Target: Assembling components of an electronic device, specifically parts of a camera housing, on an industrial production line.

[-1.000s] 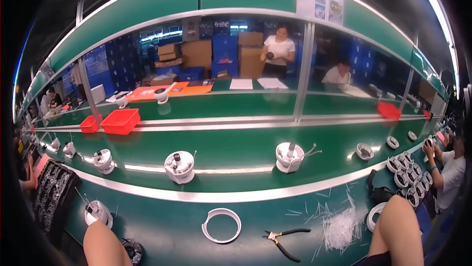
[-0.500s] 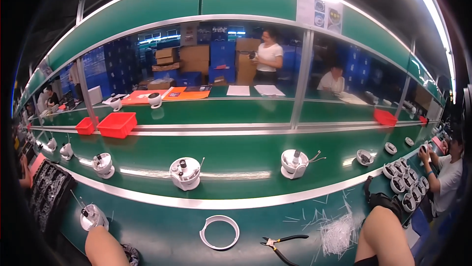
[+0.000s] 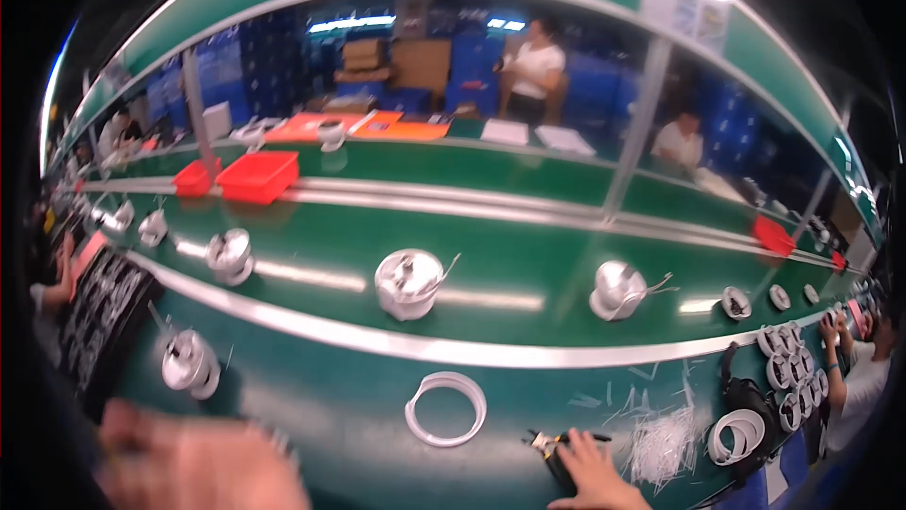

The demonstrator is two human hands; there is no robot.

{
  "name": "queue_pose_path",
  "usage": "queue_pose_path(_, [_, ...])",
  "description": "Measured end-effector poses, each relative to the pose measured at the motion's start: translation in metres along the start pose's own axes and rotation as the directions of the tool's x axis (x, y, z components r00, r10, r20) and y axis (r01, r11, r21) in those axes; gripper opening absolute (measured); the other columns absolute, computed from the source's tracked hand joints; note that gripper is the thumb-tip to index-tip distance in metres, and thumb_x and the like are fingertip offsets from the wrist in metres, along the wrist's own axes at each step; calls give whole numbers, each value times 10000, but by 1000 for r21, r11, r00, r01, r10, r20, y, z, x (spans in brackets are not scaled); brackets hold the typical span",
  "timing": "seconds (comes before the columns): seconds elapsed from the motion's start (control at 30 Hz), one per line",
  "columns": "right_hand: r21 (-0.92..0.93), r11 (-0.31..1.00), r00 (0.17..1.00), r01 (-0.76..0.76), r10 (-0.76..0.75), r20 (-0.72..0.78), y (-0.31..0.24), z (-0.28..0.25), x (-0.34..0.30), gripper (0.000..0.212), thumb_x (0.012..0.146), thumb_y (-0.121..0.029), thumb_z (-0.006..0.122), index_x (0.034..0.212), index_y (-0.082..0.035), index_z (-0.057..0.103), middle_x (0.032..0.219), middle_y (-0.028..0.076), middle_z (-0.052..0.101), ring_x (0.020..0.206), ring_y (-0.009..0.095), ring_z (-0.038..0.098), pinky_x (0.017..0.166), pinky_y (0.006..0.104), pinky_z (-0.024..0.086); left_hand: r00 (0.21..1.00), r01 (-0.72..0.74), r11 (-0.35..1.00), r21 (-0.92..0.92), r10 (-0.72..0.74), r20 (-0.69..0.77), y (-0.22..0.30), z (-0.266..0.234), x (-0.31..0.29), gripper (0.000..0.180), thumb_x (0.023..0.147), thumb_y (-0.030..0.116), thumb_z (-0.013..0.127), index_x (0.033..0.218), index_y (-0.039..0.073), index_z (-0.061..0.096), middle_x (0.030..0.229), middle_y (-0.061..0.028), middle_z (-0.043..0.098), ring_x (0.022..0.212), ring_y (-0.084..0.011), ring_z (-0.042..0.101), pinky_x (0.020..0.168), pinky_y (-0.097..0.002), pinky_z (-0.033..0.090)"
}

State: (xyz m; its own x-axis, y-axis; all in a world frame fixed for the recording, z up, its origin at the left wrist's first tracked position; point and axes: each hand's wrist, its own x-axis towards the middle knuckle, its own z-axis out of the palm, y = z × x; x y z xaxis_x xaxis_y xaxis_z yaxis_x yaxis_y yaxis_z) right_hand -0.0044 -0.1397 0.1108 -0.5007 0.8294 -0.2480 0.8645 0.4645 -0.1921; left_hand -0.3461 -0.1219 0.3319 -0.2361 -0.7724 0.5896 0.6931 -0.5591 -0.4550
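Observation:
My right hand [image 3: 593, 472] lies over a pair of diagonal cutters [image 3: 545, 444] with black and yellow handles, its fingers spread across them. At the lower left, motion smears my left hand [image 3: 203, 458], so its fingers cannot be made out. Beyond that hand stands a white round housing [image 3: 189, 364] with wires sticking up. A white ring [image 3: 411, 413] with a notch in its side lies flat on the bench between my hands. Beside the right hand is a heap of thin clear strips [image 3: 663, 444].
White housings [image 3: 409, 284] stand in a row along the green belt [image 3: 510, 269]. White rings [image 3: 722, 453] rest on a black item [image 3: 746, 397] at the right. Nearby, a co-worker [image 3: 864, 373] sits beside grouped housings [image 3: 779, 373]. A black tray [image 3: 104, 321] is at the left.
My right hand has come in from the right onto the cutters. The left hand has risen further into view. Tilting of the view has shifted the whole scene up and rightward.

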Motion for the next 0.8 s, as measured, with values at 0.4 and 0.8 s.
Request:
queue_pose_path(0.4, [26,989,935,-144,145,-324,-6,6,23,634,489,-152,625,1080,18,472,969,180,439,943,340,425,864,480,324,-201,456,748,481,-440,875,-77,-80,-247,268,667,36,551,922,74,627,1062,-90,573,1097,-288,470,918,-418,366])
queue_pose_path(0.8, [738,615,930,279,18,-367,-44,-62,135,711,633,-142,741,1264,-141,414,933,34,461,730,106,442,610,227,404,-674,227,813,537,-267,689,-76,-45,-314,230,645,121,628,864,173,676,1308,-83,404,1248,-338,287,972,-535,291])
